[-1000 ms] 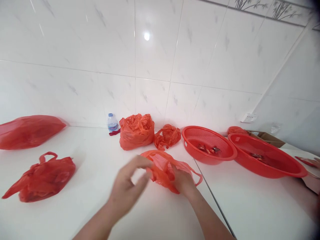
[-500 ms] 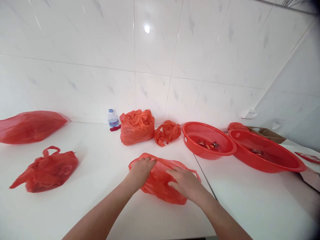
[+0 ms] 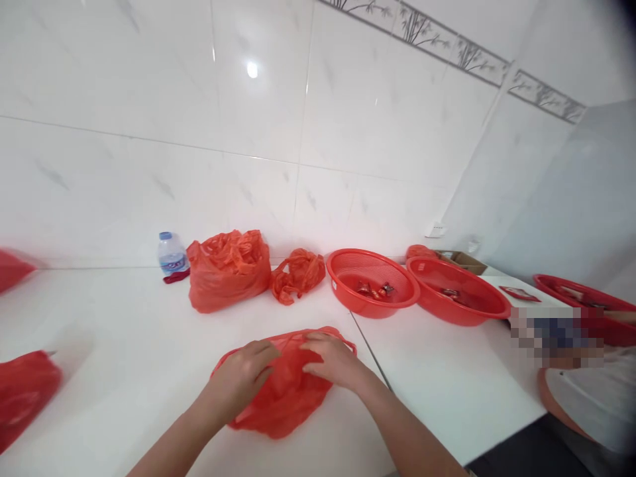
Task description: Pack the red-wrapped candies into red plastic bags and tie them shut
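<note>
A thin red plastic bag (image 3: pixel 285 404) lies on the white table in front of me, its mouth spread and facing up. My left hand (image 3: pixel 242 372) rests at the bag's left rim, thumb and fingers apart and curved over the opening. Over the right side of the mouth is my right hand (image 3: pixel 332 361), its fingers spread toward the middle of the bag. Neither hand visibly grips the plastic. What lies inside the bag, if anything, I cannot make out.
Behind stand a stuffed red bag (image 3: pixel 228 275), a crumpled red bag (image 3: pixel 301 275) and a water bottle (image 3: pixel 171 255). Red baskets (image 3: pixel 372 306) (image 3: pixel 462 315) at right hold small wrapped packets. Another red bag (image 3: pixel 27 397) lies at left. A person (image 3: pixel 596 391) is at far right.
My view has swung right, bringing a person and another red basin into sight. Both hands stay at the bag's mouth, which has turned slightly on the table.
</note>
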Motion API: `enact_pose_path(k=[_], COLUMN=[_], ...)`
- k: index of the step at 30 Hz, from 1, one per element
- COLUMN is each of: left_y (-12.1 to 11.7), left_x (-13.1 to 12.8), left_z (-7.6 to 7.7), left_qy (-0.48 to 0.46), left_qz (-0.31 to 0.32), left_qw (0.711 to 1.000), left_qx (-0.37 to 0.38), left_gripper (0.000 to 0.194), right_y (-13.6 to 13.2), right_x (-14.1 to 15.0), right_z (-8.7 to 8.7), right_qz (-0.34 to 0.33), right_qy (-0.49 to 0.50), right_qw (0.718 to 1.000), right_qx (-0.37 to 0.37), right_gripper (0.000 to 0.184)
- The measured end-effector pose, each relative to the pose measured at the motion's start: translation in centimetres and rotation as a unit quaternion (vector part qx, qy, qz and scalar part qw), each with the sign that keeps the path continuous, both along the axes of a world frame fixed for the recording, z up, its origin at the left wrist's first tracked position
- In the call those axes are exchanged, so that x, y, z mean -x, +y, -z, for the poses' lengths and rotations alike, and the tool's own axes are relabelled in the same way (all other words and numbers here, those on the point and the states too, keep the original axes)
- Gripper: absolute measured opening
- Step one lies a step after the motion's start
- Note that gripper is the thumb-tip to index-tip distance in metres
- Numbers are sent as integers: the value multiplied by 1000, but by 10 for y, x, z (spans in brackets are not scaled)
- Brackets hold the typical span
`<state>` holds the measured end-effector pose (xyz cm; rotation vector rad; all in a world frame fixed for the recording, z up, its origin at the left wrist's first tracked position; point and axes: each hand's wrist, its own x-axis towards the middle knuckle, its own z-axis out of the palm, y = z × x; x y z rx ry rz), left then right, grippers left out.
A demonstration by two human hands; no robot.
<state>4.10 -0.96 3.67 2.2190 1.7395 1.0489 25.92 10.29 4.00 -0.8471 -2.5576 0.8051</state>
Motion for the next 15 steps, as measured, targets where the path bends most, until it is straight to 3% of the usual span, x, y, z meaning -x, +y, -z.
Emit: enact_pose_path(k=[1,3,5,7,9,11,15], left_y=[-2,-7,-14,-21,-27,-31,-32], left_x=[0,4,14,26,35,36,27], left_z=[-2,-4,-1,5,10,13,5], left_qy=[33,88,91,54,-22,-122,-347], left_qz=[-5,-41,-118,-189,-234,-243,-182], left_qw=[999,993,984,978,972,956,892], left_qx=[-27,-69,-97,-72,7,112,224], left_gripper=[25,25,30,46,59,62,55], right_y=[-4,-3,14,45,78,103,109], right_x=[-4,-17,-38,-62,-84,-99,-111], right_z=[-8,-23,-35,-39,-32,-19,10], right_qz=[7,40,105,176,253,289,286], right_qy=[42,116,161,160,76,-40,-136], right_qw=[999,992,979,958,936,924,908], right_qx=[-8,-24,-72,-159,-232,-248,-274], right_gripper=[22,22,25,24,39,49,36])
